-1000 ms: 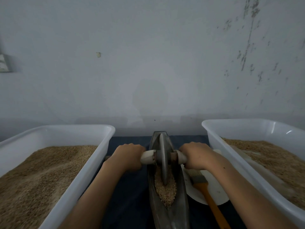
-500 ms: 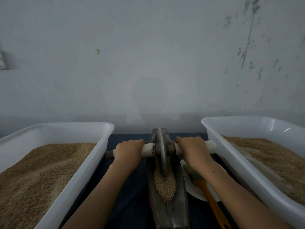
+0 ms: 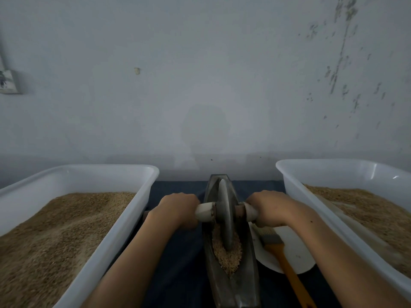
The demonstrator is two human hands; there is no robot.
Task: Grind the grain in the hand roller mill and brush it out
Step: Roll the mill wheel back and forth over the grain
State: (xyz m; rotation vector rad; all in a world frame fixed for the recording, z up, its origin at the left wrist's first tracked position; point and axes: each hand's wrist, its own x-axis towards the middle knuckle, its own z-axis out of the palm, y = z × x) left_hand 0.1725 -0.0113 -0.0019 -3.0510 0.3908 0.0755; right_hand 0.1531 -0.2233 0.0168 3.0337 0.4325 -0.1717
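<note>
now wheel [image 3: 224, 215] rolled back nearer than half second ago, standing mid-trough [image 3: 242, 272] on grain [image 3: 226, 255]. left hand [image 3: 178, 208], right hand [image 3: 269, 208] each keep curled grip on axle handles. brush [image 3: 278, 250] unmoved on plate [image 3: 298, 252].

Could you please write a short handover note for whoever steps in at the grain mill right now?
Left hand grips the left pale wooden handle; right hand grips the right one.
The grey metal roller disc stands upright in the dark boat-shaped metal trough, on the tan grain.
The orange-handled brush lies untouched on the white plate, right of the trough.
White plastic tubs of grain stand left and right.
Grinding under way, grain still coarse. Left: finish grinding, then brush out.
</note>
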